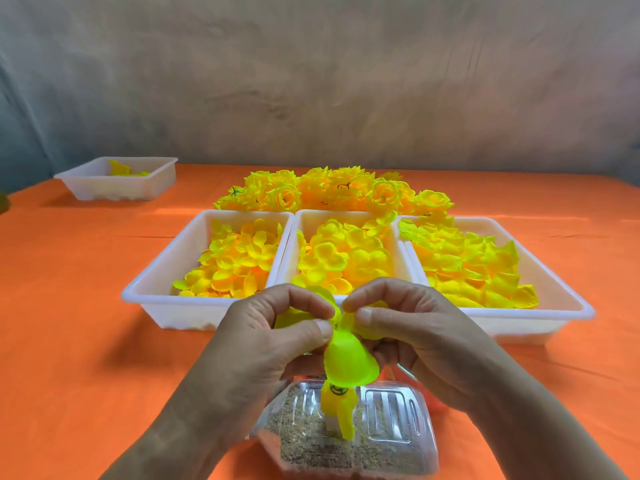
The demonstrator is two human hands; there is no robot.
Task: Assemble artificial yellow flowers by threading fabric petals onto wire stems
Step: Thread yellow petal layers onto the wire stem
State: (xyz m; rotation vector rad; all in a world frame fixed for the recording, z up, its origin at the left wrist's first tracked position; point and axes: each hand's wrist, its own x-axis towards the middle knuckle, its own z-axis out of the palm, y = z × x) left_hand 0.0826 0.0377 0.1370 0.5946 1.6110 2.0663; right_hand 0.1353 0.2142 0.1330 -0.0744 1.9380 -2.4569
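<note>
**Petal piece (349, 363) in both grips; many flowers done**

In the head view, the yellow petal piece is pinched by thumb and fingers of the left grip (273, 341) and the right grip (412, 336), just above a clear box (398, 441) on the orange surface (86, 306). A partly built flower (341, 407) is seen standing in the box; its wire stem cannot be made out. Finished flowers (339, 190) are heaped behind three trays (157, 289) full of loose petals, so much work is judged to be left.

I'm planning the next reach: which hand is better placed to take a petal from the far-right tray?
Probably the right hand: it sits just before the far-right tray, while the left hand would cross over the petal piece both pinch.
</note>
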